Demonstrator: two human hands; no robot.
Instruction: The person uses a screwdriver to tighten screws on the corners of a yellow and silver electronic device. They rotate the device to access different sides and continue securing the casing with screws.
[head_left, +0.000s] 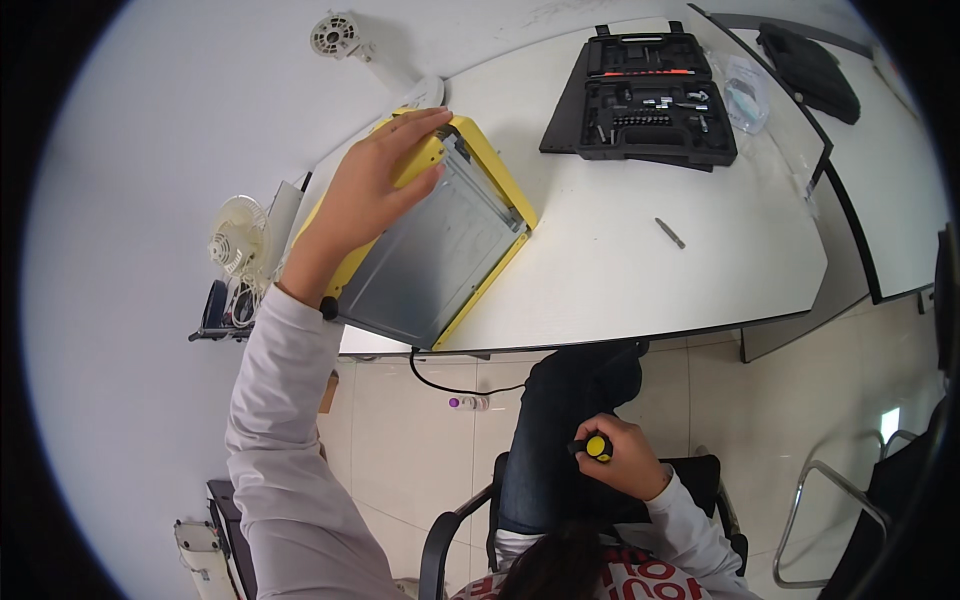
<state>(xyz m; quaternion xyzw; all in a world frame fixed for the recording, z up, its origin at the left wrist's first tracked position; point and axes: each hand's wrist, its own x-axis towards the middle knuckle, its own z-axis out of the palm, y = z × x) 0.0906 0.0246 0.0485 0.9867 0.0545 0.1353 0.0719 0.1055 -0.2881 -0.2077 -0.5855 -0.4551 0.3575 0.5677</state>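
A boxy appliance (pixel 420 260) with a yellow frame and a bare grey metal panel stands tilted at the table's left edge. My left hand (pixel 375 185) grips its upper yellow rim, fingers over the top and thumb on the near side. In my right hand (pixel 630 460), held low over my thigh, is a screwdriver handle (pixel 598 446), black with a yellow round end; no shaft shows. A slim metal screwdriver bit (pixel 670 233) lies on the white table (pixel 600 270), away from both hands.
An open black tool case (pixel 655 100) with sockets and bits rests at the back, beside a clear plastic bag (pixel 745 95). A black pouch (pixel 810 72) lies far right. A small fan (pixel 238 237) stands left; a black cable (pixel 450 390) hangs below the table edge.
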